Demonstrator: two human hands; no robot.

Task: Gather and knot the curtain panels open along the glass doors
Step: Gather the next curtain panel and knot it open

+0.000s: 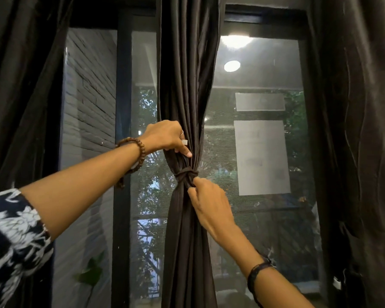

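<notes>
A dark brown curtain panel (187, 74) hangs in the middle of the glass doors, gathered into a narrow bundle. A tight knot (185, 173) cinches it at about mid-height. My left hand (167, 136), with a bead bracelet on the wrist, pinches the gathered folds just above the knot. My right hand (209, 207) grips the cloth directly under the knot, fingers closed on it. Below my hands the panel hangs straight down.
Two more dark curtain panels hang at the left (20, 85) and right (353, 130) edges. The glass doors (265, 152) with dark frames show a mesh screen, greenery and a grey brick wall (89, 96) outside. Ceiling lights reflect in the glass.
</notes>
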